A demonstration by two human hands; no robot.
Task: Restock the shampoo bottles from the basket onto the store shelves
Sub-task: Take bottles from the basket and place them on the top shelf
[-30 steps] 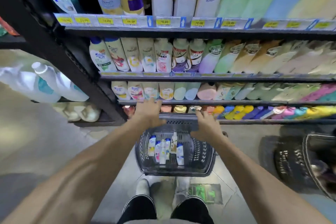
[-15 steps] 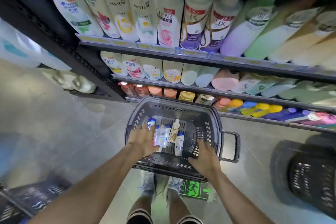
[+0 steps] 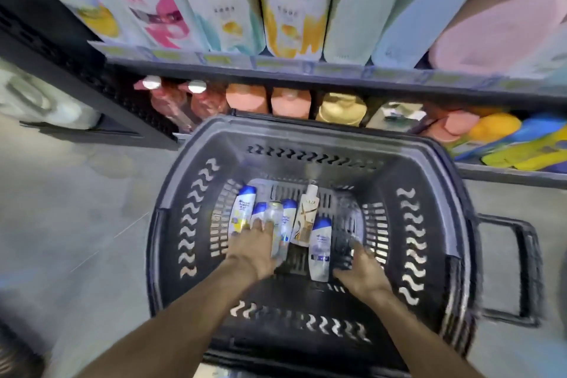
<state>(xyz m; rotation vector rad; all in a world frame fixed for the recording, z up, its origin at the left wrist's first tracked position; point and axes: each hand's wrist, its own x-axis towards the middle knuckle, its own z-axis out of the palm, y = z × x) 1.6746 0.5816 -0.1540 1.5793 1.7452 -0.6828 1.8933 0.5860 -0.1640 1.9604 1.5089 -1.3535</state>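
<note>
A dark plastic basket (image 3: 190, 218) stands on the floor in front of the store shelves (image 3: 306, 70). Several small shampoo bottles lie on its bottom: white ones with blue caps (image 3: 242, 209), a clear one (image 3: 276, 218), a white-and-gold one (image 3: 306, 215) and a blue-capped bottle (image 3: 320, 247) at the right. My left hand (image 3: 253, 250) reaches into the basket, fingers spread over the left bottles, touching them. My right hand (image 3: 359, 267) is inside too, fingers spread just right of the blue-capped bottle, holding nothing.
Large bottles (image 3: 291, 9) fill the shelf above; pink, orange and gold caps (image 3: 291, 101) line the lowest shelf right behind the basket. The basket's handle (image 3: 521, 270) sticks out to the right. Grey tiled floor (image 3: 76, 224) lies to the left.
My view dropped closer to the basket. Both hands went from the basket's near edge down inside it, the left onto the bottles, the right beside them.
</note>
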